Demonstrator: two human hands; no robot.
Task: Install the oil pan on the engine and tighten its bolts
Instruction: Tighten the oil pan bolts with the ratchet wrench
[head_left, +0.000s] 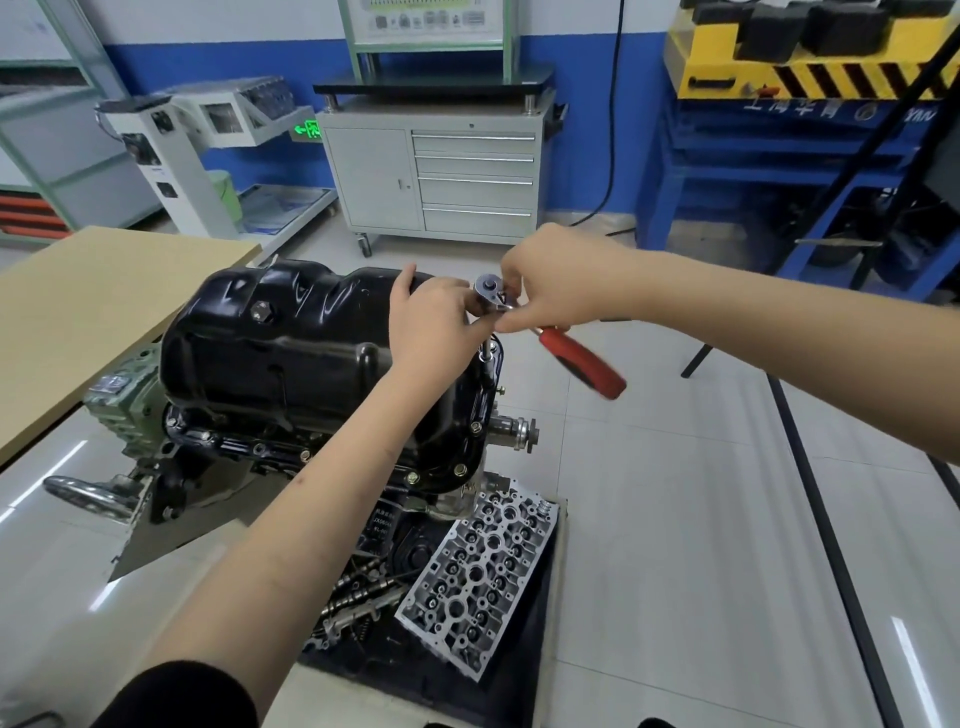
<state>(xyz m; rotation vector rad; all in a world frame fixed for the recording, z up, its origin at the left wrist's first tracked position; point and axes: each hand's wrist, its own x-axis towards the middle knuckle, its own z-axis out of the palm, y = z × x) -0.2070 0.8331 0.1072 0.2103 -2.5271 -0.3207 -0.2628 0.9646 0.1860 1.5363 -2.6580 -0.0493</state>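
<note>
While a pale tan tabletop (104, 312) fills the far left of the view, the grey-green gearbox housing (122, 405) of an engine stand sits just below its edge, with a chromed crank handle (88, 496) sticking out lower down. To the right of these, the glossy black stamped-steel oil pan (291, 353) lies seated on top of the upturned engine block (249, 447), its flange meeting the block all round. A hex drain plug (261, 313) shows on the pan's upper left face, and small flange bolts (460, 471) stand along its near right rim.

Further right, the left hand (434, 325) rests on the pan's far right shoulder, thumb lying over the black surface and fingers curled round the silver head of a ratchet wrench (493, 296). A socket extension (487, 356) runs down from that head to the flange at the pan's right edge. Just beside, the right hand (550, 283) pinches the same ratchet head from the other side with its fingertips, while the wrench's red handle (582, 361) juts out low to the right, free of either palm.

Below the engine, a bare aluminium cylinder head (483, 571) lies tilted on a dark tray (415, 670) beside loose camshafts (358, 597). Behind, a grey drawer cabinet (436, 176) on casters stands against a blue wall, and at far right a blue steel frame (779, 171) carries a yellow-and-black striped block (810, 67).
</note>
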